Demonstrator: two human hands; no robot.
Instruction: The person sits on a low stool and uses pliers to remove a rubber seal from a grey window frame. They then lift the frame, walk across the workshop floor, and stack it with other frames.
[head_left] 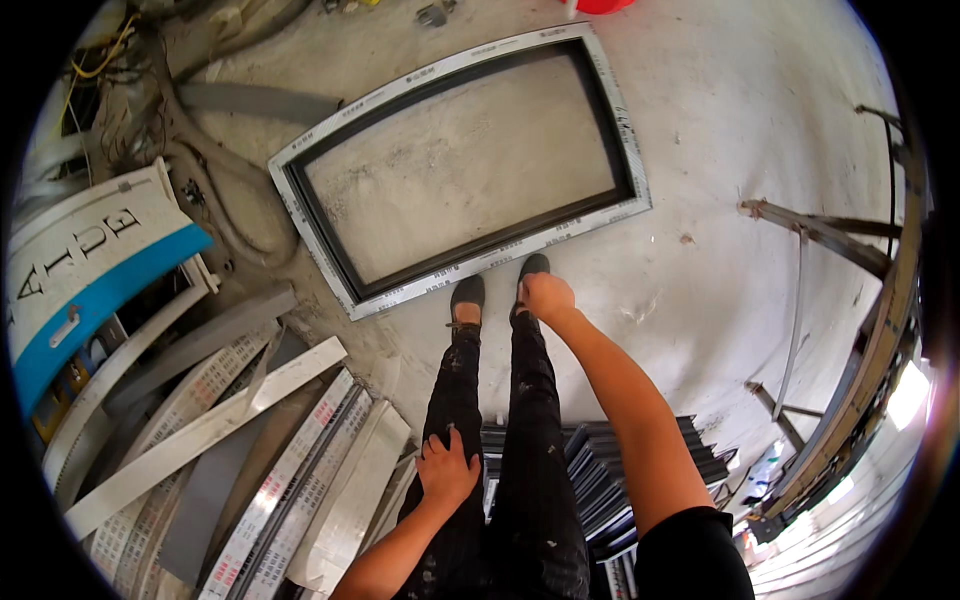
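Note:
My left hand point(448, 470) lies on my left trouser leg point(452, 400), with its fingers spread and nothing held in them. Lower down, my right hand point(546, 296) is closed in front of my right shin, just above the dark shoe point(535, 264). Its fingers are curled away from view, so whatever they may hold is hidden. Just past my shoes a large rectangular window frame point(440, 278) lies flat on the floor, black inside and edged with white printed film. Neither hand touches it.
Long profiles and strips point(275, 490) are piled at the left, beside a white and blue panel point(110, 270). Dark profiles point(600, 470) are stacked behind my legs. A metal rack point(820, 235) stands at right. A hose point(215, 190) and a red object point(600, 5) lie farther off.

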